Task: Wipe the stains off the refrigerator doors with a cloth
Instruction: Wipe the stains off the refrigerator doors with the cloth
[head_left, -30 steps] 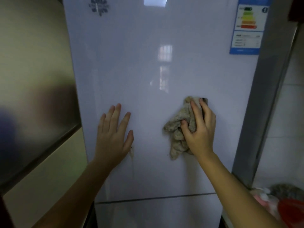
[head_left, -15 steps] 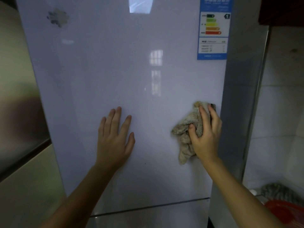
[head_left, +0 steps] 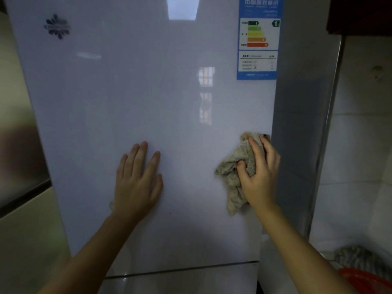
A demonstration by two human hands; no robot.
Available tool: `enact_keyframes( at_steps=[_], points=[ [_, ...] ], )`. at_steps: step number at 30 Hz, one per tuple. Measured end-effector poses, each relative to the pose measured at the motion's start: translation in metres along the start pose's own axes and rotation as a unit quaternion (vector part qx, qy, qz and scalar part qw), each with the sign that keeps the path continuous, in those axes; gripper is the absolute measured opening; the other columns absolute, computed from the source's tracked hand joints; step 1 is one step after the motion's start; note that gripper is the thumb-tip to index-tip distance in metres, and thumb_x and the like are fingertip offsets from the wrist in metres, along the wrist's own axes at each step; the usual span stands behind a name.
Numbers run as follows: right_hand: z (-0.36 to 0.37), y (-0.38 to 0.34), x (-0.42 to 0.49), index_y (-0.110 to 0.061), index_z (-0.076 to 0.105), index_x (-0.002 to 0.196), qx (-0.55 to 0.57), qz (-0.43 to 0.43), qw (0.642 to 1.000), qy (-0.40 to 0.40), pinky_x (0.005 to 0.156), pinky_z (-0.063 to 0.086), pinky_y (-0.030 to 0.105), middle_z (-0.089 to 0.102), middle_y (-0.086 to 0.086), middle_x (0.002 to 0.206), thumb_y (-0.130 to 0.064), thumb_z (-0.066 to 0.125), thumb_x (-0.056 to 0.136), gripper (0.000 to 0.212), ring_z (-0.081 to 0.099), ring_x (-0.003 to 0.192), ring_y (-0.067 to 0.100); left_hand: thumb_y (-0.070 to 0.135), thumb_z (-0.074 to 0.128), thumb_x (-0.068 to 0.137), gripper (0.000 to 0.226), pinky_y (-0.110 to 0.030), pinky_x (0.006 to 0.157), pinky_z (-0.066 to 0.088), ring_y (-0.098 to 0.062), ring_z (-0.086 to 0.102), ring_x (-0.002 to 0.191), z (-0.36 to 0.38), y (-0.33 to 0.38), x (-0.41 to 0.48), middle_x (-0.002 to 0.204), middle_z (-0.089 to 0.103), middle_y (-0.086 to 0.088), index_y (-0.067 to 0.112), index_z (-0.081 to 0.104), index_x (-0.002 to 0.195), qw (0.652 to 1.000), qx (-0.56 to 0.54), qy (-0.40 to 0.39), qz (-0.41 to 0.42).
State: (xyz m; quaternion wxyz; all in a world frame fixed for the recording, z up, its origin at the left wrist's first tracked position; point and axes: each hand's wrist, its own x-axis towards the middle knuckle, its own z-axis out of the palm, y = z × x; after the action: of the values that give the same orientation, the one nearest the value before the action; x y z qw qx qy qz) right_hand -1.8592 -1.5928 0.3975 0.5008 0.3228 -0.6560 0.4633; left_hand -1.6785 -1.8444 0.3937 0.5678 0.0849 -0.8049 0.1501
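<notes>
As cloth [head_left: 232, 187] slid right, left hand [head_left: 135, 183] stayed.

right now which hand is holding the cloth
The right hand grips the cloth against the refrigerator door, near its right edge; the left hand lies flat on it, holding nothing.

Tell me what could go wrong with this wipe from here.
1. The left hand lies flat on the glossy refrigerator door and may leave fresh prints.
2. The right hand holds the cloth bunched at the door's right edge; the dark speck lower down could be missed.
3. An upward stroke might catch the lower edge of the energy label.
</notes>
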Motion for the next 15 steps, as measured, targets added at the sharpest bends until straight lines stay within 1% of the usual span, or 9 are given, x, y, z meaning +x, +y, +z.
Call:
enact_keyframes(
  at_steps=[4, 6, 10, 12, 15],
  points=[
    [0.002, 0.006, -0.020, -0.012, 0.051, 0.147, -0.005, -0.016, 1.000, -0.003, 0.117, 0.036, 0.052, 0.037, 0.009, 0.156, -0.027, 0.058, 0.094, 0.056, 0.037, 0.141, 0.031, 0.034, 0.045, 0.097, 0.058, -0.054, 0.122, 0.022, -0.039, 0.027, 0.151, -0.002, 0.002, 0.000, 0.162, 0.031, -0.022, 0.007, 0.046, 0.149, 1.000, 0.004, -0.014, -0.003],
    [0.001, 0.014, -0.045, -0.012, 0.050, 0.147, -0.017, -0.026, 0.999, -0.023, 0.115, 0.038, 0.053, 0.036, 0.010, 0.156, -0.030, 0.056, 0.095, 0.056, 0.038, 0.141, 0.032, 0.035, 0.044, 0.097, 0.059, -0.053, 0.123, 0.021, -0.037, 0.024, 0.153, -0.003, 0.004, 0.000, 0.163, 0.028, -0.021, 0.008, 0.044, 0.150, 1.000, 0.000, -0.026, -0.015],
    [-0.005, 0.029, -0.079, -0.013, 0.048, 0.148, -0.036, -0.044, 0.996, -0.065, 0.114, 0.038, 0.051, 0.037, 0.009, 0.157, -0.033, 0.054, 0.097, 0.055, 0.041, 0.139, 0.032, 0.038, 0.041, 0.097, 0.061, -0.054, 0.124, 0.020, -0.036, 0.019, 0.154, -0.004, 0.010, 0.000, 0.165, 0.024, -0.019, 0.009, 0.041, 0.151, 0.998, -0.006, -0.050, -0.036],
    [-0.009, 0.034, -0.075, -0.014, 0.049, 0.148, -0.046, -0.059, 0.994, -0.075, 0.113, 0.039, 0.051, 0.038, 0.008, 0.157, -0.032, 0.055, 0.096, 0.055, 0.041, 0.136, 0.032, 0.037, 0.042, 0.097, 0.061, -0.055, 0.124, 0.021, -0.036, 0.020, 0.154, -0.005, 0.009, 0.000, 0.165, 0.024, -0.019, 0.009, 0.041, 0.151, 0.998, -0.001, -0.051, -0.033],
    [-0.014, 0.034, -0.053, -0.013, 0.052, 0.147, -0.052, -0.072, 0.994, -0.068, 0.112, 0.040, 0.053, 0.040, 0.009, 0.155, -0.029, 0.056, 0.095, 0.054, 0.042, 0.133, 0.033, 0.037, 0.044, 0.097, 0.061, -0.055, 0.124, 0.021, -0.036, 0.020, 0.154, -0.005, 0.007, 0.000, 0.165, 0.024, -0.019, 0.009, 0.041, 0.151, 0.998, 0.005, -0.056, -0.032]
  ],
)
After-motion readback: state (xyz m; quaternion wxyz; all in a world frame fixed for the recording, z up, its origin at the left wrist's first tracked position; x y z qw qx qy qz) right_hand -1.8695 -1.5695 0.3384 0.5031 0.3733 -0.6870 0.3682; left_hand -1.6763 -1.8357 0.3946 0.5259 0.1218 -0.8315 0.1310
